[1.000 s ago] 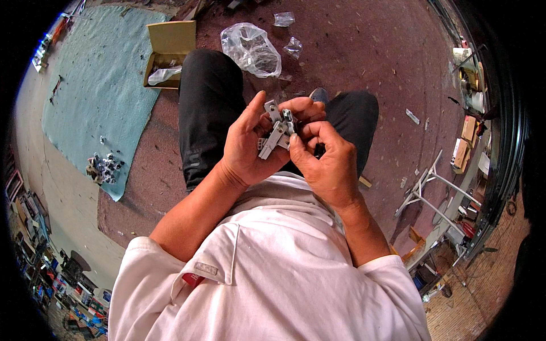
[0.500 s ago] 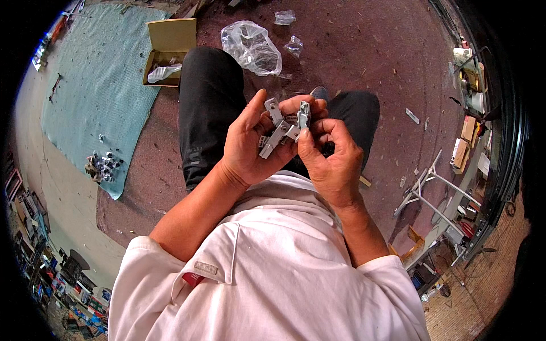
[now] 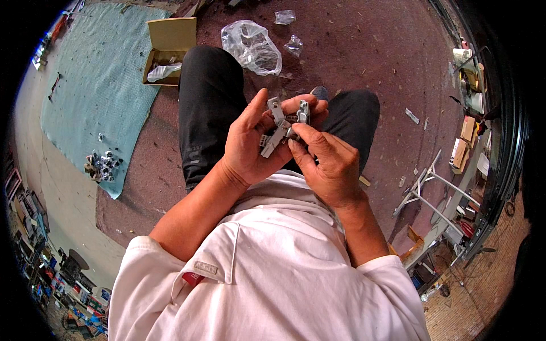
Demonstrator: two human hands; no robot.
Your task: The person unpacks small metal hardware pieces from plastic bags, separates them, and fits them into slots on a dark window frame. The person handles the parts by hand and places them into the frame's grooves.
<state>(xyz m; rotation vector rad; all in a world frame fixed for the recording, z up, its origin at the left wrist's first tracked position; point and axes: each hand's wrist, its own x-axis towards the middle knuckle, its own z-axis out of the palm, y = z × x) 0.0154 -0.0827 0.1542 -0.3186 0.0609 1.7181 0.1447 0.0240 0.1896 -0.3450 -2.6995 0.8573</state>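
My left hand [image 3: 247,139] is turned palm up and cupped over my lap. Several small grey metal brackets [image 3: 276,139] lie across its palm and fingers. One flat piece with a hole [image 3: 275,108] leans toward the thumb, and a shiny channel-shaped piece [image 3: 303,112] stands by the fingertips. From the right, my right hand [image 3: 333,165] reaches in, with thumb and forefinger closed on a small metal piece [image 3: 292,133] among the brackets. That piece is mostly covered by the fingertips, so its exact shape is hidden.
Beyond my left knee an open cardboard box [image 3: 165,59] holds a plastic-wrapped item. A clear plastic bag [image 3: 250,48] lies on the dark red floor. On the blue-green mat [image 3: 96,74] sits a pile of metal parts [image 3: 105,166]. A white metal frame [image 3: 429,184] lies at right.
My right thumb and forefinger have shifted left from the channel-shaped piece to a small piece nearer the palm's middle. My left hand has hardly moved.
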